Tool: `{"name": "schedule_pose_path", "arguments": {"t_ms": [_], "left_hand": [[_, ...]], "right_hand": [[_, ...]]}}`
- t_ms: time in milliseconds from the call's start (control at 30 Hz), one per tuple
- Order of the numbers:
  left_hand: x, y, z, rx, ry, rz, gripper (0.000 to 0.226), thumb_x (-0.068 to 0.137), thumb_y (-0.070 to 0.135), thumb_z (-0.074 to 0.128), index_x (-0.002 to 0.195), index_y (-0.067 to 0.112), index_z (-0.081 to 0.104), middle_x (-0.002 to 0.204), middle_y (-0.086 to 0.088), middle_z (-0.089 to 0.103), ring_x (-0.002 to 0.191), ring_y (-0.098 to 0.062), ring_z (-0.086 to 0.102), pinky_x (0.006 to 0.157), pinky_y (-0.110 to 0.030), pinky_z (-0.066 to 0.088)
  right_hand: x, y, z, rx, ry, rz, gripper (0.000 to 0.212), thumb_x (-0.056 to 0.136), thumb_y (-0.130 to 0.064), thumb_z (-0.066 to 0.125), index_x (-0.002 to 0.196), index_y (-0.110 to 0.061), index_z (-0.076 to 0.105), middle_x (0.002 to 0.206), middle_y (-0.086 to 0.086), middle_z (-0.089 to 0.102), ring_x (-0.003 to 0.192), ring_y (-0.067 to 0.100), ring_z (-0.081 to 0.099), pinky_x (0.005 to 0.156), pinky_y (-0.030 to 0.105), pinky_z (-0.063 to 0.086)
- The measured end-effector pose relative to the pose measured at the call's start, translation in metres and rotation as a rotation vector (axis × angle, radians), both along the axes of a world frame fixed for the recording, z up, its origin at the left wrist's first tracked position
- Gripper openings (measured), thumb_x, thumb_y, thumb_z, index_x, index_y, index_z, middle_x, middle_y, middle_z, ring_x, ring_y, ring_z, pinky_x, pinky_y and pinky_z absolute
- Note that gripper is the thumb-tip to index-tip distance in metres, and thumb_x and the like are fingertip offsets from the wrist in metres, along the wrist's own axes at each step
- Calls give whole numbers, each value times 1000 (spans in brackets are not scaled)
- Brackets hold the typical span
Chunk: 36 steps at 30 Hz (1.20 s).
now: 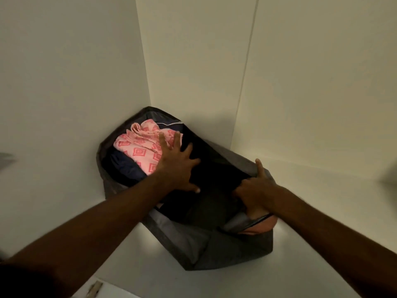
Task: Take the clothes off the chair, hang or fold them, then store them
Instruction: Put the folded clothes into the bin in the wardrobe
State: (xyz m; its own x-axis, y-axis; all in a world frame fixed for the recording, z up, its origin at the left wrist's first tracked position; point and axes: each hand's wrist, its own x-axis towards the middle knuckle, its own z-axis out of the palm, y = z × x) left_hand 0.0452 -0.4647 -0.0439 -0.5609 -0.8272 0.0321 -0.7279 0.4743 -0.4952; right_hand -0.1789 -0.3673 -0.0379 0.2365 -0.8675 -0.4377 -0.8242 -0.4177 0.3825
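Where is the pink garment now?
Head view: the pink garment lies inside the grey bag, at its far left end, under the left hand.

White shelf (pixel 311 211), grey fabric storage bag (pixel 214 250) lying on it in the corner

The gray bag (pixel 206 246) is made of cloth. It looks soft and matt, with a fine rough weave, and it sags and folds. Inside it lies a pink cloth (pixel 139 147) with a darker pink diamond print; it looks thin, soft and crinkled. Next to it is a dark blue cloth (pixel 123 166), soft and a bit puffy. A black cloth (pixel 214 168) beside them is dull and does not shine. The shelf (pixel 322 211) under the bag is white, smooth and a little shiny. The walls (pixel 64 72) are white, smooth and matt.
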Motion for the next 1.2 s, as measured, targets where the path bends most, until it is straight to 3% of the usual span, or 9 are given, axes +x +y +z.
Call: {"name": "schedule_pose_path", "arguments": {"t_ms": [100,200,300,433,533,667,833,967,1200], "left_hand": [[16,-2,-16,-35,-103,46,86,82,79,53,156,47,21,169,-8,6,149,-54,-15,99,-89,-7],[20,-8,-12,-49,-48,57,59,100,55,42,155,49,23,169,-7,9,150,-51,-14,101,-88,-3],[10,-8,-5,-13,-85,124,54,103,53,36,155,50,22,169,-7,7,149,-52,-17,101,-88,-5],[-23,11,5,46,-113,186,65,93,63,53,151,40,38,166,-14,20,149,-57,-3,100,-88,-10],[-58,37,32,96,91,112,62,84,62,66,134,27,55,141,-9,54,136,-42,44,110,-76,19],[-93,60,53,146,526,-69,44,90,57,61,117,22,61,121,-11,61,114,-35,60,93,-46,46],[-126,89,58,224,821,-256,27,88,49,68,89,22,68,91,2,67,93,-24,64,75,-33,46],[-157,141,58,446,1019,-399,23,87,40,73,72,24,65,74,6,68,83,-23,67,78,-37,55],[-210,316,3,901,948,-695,26,85,31,76,66,18,65,57,6,65,66,-25,71,68,-45,61]], "right_hand": [[-19,6,11,-70,13,-51,41,93,-43,65,129,-22,59,125,4,63,118,24,59,117,59,30],[-36,11,26,-127,6,-58,33,95,-35,62,123,-18,61,123,7,64,110,27,64,99,36,49],[-54,12,39,-198,-22,-80,27,92,-30,63,117,-20,63,119,6,65,109,26,64,84,29,46],[-72,12,48,-268,-114,-37,16,87,-27,62,101,-32,69,93,-5,63,89,17,58,92,32,35],[-80,17,48,-340,-370,-97,27,77,-20,62,96,-36,75,91,-13,70,89,16,63,97,36,36],[-82,46,47,-441,-825,-172,36,70,1,61,88,-22,81,89,-7,78,79,11,67,83,38,56],[-83,98,48,-591,-704,-432,37,81,-6,55,108,-22,75,106,-3,74,100,22,65,83,36,56],[-88,168,35,-737,-710,-748,34,82,-21,53,111,-33,67,104,-5,70,103,21,61,84,38,54],[-69,373,-19,-1014,-668,-1267,25,84,-20,54,104,-29,68,99,3,69,92,29,62,72,32,44]]}}
